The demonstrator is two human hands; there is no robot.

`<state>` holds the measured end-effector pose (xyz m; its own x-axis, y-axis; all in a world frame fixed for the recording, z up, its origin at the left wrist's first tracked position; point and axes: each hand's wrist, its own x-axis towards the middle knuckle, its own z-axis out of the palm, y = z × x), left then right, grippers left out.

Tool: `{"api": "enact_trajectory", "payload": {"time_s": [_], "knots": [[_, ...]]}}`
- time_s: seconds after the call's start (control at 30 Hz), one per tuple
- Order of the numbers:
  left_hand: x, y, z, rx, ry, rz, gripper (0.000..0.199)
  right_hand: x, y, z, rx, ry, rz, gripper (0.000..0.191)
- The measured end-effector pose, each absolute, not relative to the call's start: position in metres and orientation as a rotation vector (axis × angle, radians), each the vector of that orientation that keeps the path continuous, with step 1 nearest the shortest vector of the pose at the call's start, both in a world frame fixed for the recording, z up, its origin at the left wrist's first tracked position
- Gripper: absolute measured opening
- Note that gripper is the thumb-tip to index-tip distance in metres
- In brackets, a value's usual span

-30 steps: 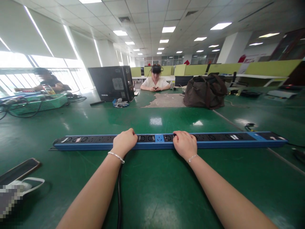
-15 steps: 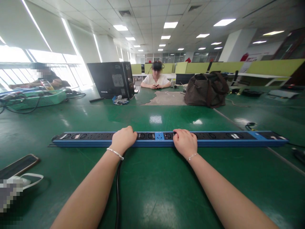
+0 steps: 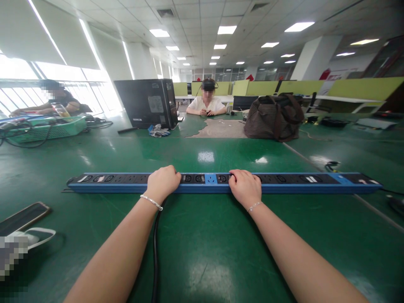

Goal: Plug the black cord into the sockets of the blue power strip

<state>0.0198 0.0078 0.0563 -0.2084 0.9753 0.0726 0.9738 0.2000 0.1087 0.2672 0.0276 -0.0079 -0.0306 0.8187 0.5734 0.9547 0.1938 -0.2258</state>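
A long blue and black power strip with several sockets lies crosswise on the green table. My left hand is closed over it, left of the light-blue socket. On the other side of that socket, my right hand also grips the strip, fingers curled over its far edge. The undersides of both hands are hidden. From beneath my left hand a black cable runs toward me along the table.
A phone and a white loop lie at left. Farther back are a green basket with cables, a black computer case, gloves and a brown bag. One person sits opposite, another at far left.
Both hands keep their hold on the power strip, which has not visibly moved on the table. The whole view has shifted very slightly.
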Motion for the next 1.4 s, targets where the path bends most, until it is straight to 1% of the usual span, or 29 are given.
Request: {"api": "enact_trajectory", "payload": {"time_s": [0.1,0.17,0.2,0.27,0.33,0.4,0.47,0.6,0.7,0.8,0.93,1.0,1.1,1.2,1.27,1.33,1.4], "knots": [[0.023,0.008,0.058,1.953,2.413,0.198,0.036,0.268,0.028,-0.008,-1.652,-1.882,-0.289,0.027],[0.021,0.004,0.07,1.93,2.432,0.255,0.037,0.268,0.029,-0.008,-1.651,-1.877,-0.289,0.026],[0.018,0.001,0.079,1.908,2.455,0.313,0.038,0.268,0.029,-0.008,-1.651,-1.874,-0.291,0.026],[0.007,-0.008,0.103,1.863,2.521,0.6,0.041,0.268,0.029,-0.008,-1.653,-1.875,-0.293,0.026],[-0.005,-0.019,0.126,1.819,2.498,0.794,0.039,0.268,0.029,-0.008,-1.657,-1.885,-0.288,0.026],[-0.016,-0.029,0.14,1.753,2.462,0.841,0.035,0.268,0.029,-0.008,-1.663,-1.887,-0.281,0.026],[-0.022,-0.033,0.144,1.705,2.455,0.859,0.033,0.268,0.029,-0.007,-1.671,-1.882,-0.278,0.027],[-0.016,-0.029,0.135,1.712,2.353,0.936,0.033,0.268,0.028,-0.007,-1.681,-1.89,-0.271,0.028],[-0.006,-0.023,0.126,1.711,2.234,0.909,0.032,0.269,0.028,-0.006,-1.678,-1.906,-0.255,0.029],[0.005,-0.018,0.116,1.654,1.951,0.863,0.032,0.268,0.027,-0.004,-1.685,-1.911,-0.232,0.03],[0.02,-0.013,0.098,1.421,1.496,0.894,0.028,0.268,0.027,-0.004,-1.695,-1.915,-0.19,0.03],[0.028,-0.009,0.089,1.301,1.348,0.896,0.032,0.269,0.027,-0.004,-1.692,-1.909,-0.178,0.029],[0.041,-0.005,0.076,1.19,1.264,0.946,0.038,0.27,0.027,-0.003,-1.663,-1.867,-0.178,0.029],[0.053,-0.004,0.067,1.076,1.235,1.045,0.035,0.266,0.023,0.006,-1.585,-1.83,-0.136,0.029],[0.062,-0.005,0.062,1.025,1.217,1.072,0.033,0.258,0.017,0.014,-1.506,-1.828,-0.006,0.03],[0.07,-0.006,0.056,1.019,1.198,1.068,0.034,0.245,0.011,0.021,-1.407,-1.813,0.288,0.031],[0.077,-0.008,0.051,1.063,1.19,1.063,0.037,0.232,0.005,0.026,-1.279,-1.805,0.546,0.038]]}}
